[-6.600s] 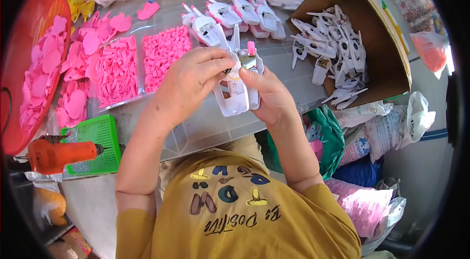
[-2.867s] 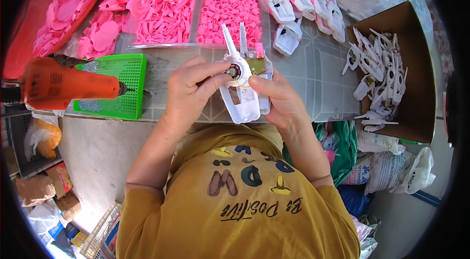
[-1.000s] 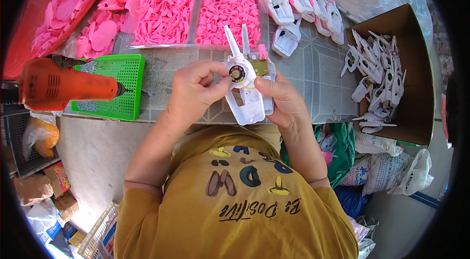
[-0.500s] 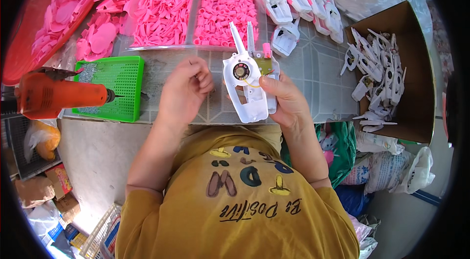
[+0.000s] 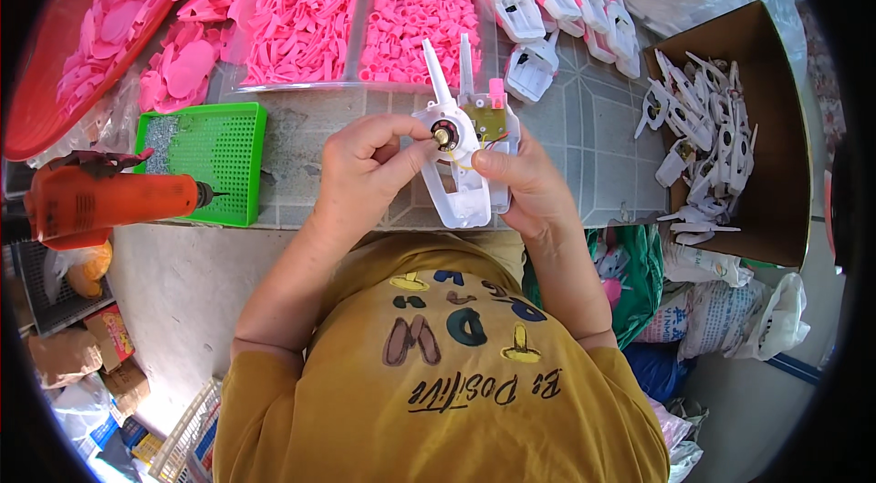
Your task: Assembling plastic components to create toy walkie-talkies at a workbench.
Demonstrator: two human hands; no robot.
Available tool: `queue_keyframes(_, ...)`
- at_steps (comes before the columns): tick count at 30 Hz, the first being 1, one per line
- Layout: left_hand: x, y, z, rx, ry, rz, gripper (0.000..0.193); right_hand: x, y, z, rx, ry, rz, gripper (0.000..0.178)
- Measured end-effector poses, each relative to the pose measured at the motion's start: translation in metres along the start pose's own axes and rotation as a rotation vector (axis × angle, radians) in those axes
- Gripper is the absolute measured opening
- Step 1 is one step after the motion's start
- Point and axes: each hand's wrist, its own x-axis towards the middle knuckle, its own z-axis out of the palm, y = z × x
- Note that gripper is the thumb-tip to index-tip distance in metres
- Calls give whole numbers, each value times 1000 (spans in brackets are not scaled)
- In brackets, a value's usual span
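Observation:
My right hand (image 5: 525, 177) holds an opened white plastic toy housing (image 5: 465, 205), its two halves side by side, the thumb pressing near the inner edges. A green circuit board (image 5: 490, 122) sits in the right half, beside a small pink piece (image 5: 496, 93). In the left half is a small round speaker (image 5: 444, 135) with a dark rim and a brass-coloured centre; thin yellow wire runs near it. My left hand (image 5: 370, 164) is closed, thumb and index finger pinching at the speaker's left edge. The other left fingers are curled.
Trays of pink strips (image 5: 306, 22) and pink caps (image 5: 420, 22) lie ahead. Several white housings (image 5: 534, 68) rest at far right, near a cardboard box (image 5: 776, 155) of white parts. At left are a green basket (image 5: 255, 164) with screws and an orange electric screwdriver (image 5: 119, 200).
My left hand has moved right, from beside the housing to the speaker, and its fingers have pinched there. The housing has shifted slightly left in my right hand.

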Motion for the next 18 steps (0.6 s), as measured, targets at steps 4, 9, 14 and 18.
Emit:
queue_keyframes(4,-3,-3,1,-130,34,-106,12,-2,2,2,10,7,7,64)
queue_keyframes(9,0,-15,-7,-1145,-51,-362,6,-5,1,-11,85,-9,19,63)
queue_keyframes(14,7,-18,-20,-1091,-42,-555,8,-10,-4,-28,136,-18,-28,67)
queue_keyframes(18,13,-28,-27,-180,-149,-455,17,-11,-2,-48,23,10,-82,81)
